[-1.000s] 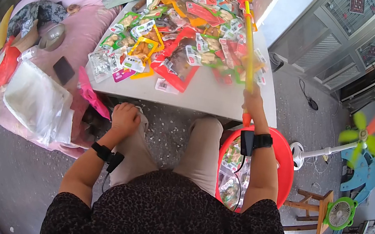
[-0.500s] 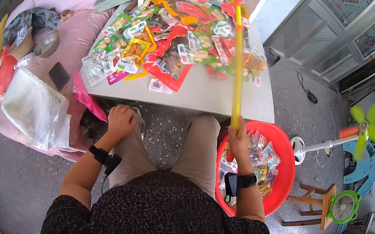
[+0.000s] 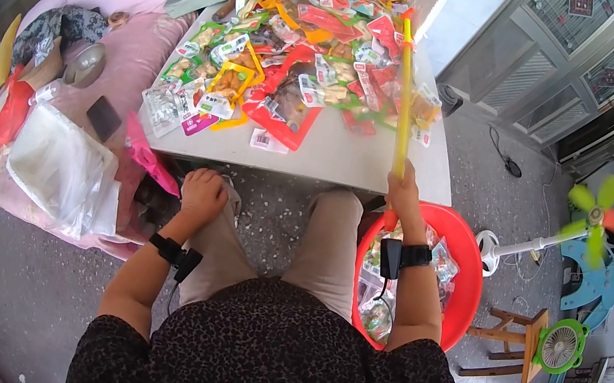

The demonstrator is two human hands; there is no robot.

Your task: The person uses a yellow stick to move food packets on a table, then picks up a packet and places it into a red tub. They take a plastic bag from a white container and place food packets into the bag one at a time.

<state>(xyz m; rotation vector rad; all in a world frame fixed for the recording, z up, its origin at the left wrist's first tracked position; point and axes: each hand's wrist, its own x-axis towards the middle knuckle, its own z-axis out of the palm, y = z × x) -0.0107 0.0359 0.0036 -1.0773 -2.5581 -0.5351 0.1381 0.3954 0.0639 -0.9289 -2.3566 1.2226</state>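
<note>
My right hand (image 3: pixel 405 195) is closed around the lower part of a long yellow stick (image 3: pixel 406 103) with red-orange ends. The stick reaches forward over the white table (image 3: pixel 360 164), its far end beside the right part of a heap of small sealed food packets (image 3: pixel 336 66). Below my right forearm stands a red tub (image 3: pixel 467 299) holding more packets. My left hand (image 3: pixel 204 195) rests on my left knee, fingers spread loosely, holding nothing. A larger red-edged packet (image 3: pixel 289 103) lies at the heap's near side.
On the left, a pink-covered bed (image 3: pixel 136 49) carries a white plastic-lined tray (image 3: pixel 56 162), a dark phone (image 3: pixel 103 118) and a pink bag (image 3: pixel 149 157). At the right are a standing fan (image 3: pixel 597 217), a wooden stool (image 3: pixel 539 320) and a small green fan (image 3: pixel 562 346).
My right hand has moved forward with the yellow stick, whose far end now lies a little farther right in view. My left hand stays on the knee. The view has shifted slightly.
</note>
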